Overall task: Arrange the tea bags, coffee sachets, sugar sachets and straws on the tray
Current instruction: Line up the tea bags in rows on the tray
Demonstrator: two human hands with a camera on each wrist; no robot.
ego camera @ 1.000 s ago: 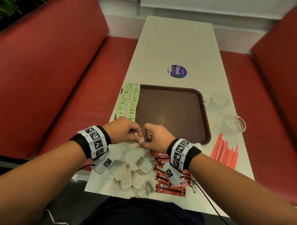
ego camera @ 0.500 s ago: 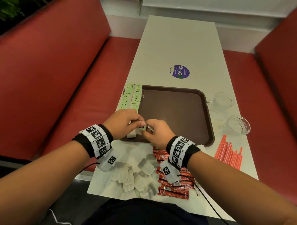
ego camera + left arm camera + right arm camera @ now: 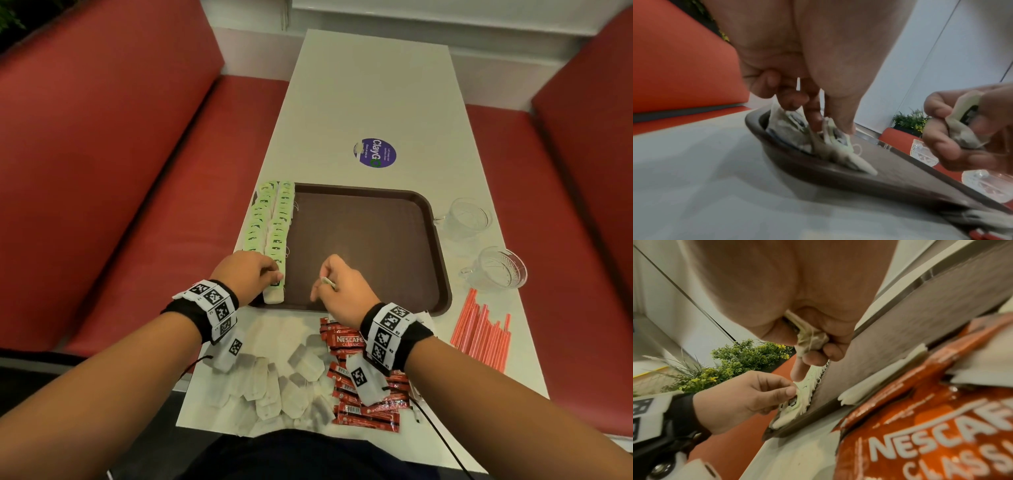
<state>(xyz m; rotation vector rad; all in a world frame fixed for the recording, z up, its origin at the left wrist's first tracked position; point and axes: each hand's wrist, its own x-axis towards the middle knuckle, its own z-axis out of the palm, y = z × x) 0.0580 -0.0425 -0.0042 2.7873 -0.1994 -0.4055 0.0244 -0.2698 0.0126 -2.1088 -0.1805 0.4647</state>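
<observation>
A pale, green-tagged paper tea bag [image 3: 274, 291] is pinched at its top by the curled fingers of the left hand [image 3: 251, 274] and is set at the near left corner of the dark brown plastic tray [image 3: 442, 274]. Its long axis runs away from the person, in line with the two rows of green-tagged tea bags [image 3: 274, 219] stretching beyond the hand along the tray's left edge. A second crumpled pale tea bag [image 3: 812, 337] is clutched in the curled right hand [image 3: 339, 287], mostly hidden by the fingers; its direction cannot be told. Nearer the person than the hands, loose white tea bags [image 3: 274, 387] and red coffee sachets [image 3: 346, 342] are partly covered by the wrists.
</observation>
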